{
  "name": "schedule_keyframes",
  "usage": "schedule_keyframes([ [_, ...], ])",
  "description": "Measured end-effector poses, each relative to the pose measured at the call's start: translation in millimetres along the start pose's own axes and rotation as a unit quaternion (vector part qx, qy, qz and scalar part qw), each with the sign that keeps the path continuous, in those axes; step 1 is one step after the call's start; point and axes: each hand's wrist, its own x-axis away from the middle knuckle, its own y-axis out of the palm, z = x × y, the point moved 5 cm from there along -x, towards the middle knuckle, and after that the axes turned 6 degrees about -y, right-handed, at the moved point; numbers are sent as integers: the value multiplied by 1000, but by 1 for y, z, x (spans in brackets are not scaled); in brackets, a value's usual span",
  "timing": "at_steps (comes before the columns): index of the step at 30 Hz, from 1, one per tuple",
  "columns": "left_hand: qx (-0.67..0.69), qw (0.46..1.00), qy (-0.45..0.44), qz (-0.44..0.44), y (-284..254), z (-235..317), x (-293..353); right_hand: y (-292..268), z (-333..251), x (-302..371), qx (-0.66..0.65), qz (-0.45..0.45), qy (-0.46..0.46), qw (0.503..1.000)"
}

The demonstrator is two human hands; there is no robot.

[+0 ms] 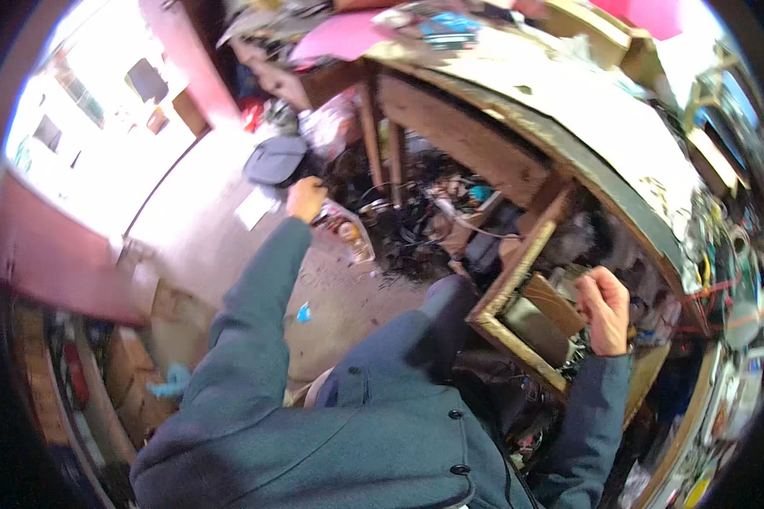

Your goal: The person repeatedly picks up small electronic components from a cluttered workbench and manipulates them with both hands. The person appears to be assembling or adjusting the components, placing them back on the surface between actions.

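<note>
My left hand [306, 199] is stretched out over the floor, its fingers closed; blur hides what is in them, if anything. Right beside it is a clear plastic bag or tray [346, 233] with small orange-brown items inside; I cannot tell whether the hand grips its edge. Just behind that hand is a dark grey seat-like object [278, 161]. My right hand [604, 310] is above a pulled-out wooden drawer [518, 276], with curled fingers. Under those fingertips lies a flat brown wooden piece [554, 304] among mixed odds and ends. Anything pinched there is too small to make out.
A worn wooden desk [526, 93] piled with papers and boxes stands ahead and right. Tangled cables and clutter [407, 225] lie beneath it. A blue scrap [304, 312] is on the floor [348, 297]. Cardboard boxes [132, 373] stand at left, near a bright doorway.
</note>
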Motion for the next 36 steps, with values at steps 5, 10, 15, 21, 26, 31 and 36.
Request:
schedule_keyframes([
  [5,266,963,47,-11,-18,104,22,5,0,-7,25,-42,-31,998],
  [10,309,923,226,32,-65,274,82,11,13,-17,-41,-66,-44,996],
  [15,272,835,478,-17,-67,440,158,3,3,-12,7,-37,-38,999],
  [21,177,832,510,-126,-1,554,179,-1,3,-14,-11,-23,-38,999],
  [26,95,847,513,-102,45,586,179,-5,1,-15,30,-15,-66,997],
  [31,84,851,510,-97,52,593,183,-5,-3,-15,49,-20,-68,996],
  [36,207,816,533,-90,37,581,181,-7,-1,-16,7,-5,-34,999],
])
